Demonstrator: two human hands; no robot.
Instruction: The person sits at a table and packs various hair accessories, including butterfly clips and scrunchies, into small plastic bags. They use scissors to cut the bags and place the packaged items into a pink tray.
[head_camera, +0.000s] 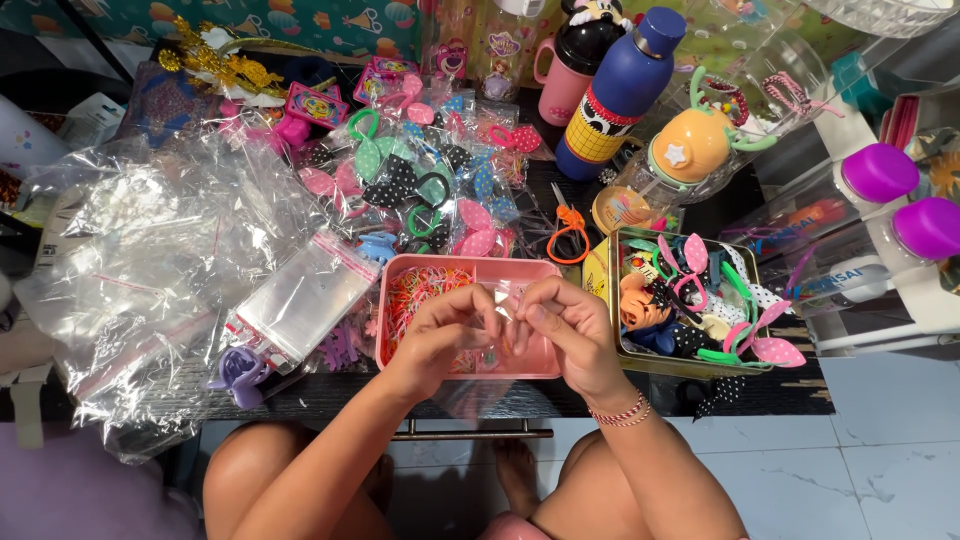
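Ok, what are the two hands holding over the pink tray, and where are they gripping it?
Both hands, left hand and right hand, pinch a small clear plastic bag by its top edge, above the pink plastic tray.

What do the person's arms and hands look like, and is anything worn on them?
Both forearms are bare, with no sleeves and no gloves. The right hand has thin beaded bracelets, red, pink and white, around its wrist. The left hand shows no bracelet or watch. No rings are visible on the fingers.

Hands (510, 325) over tray (400, 270); tin (612, 300) right, bags (150, 260) left.
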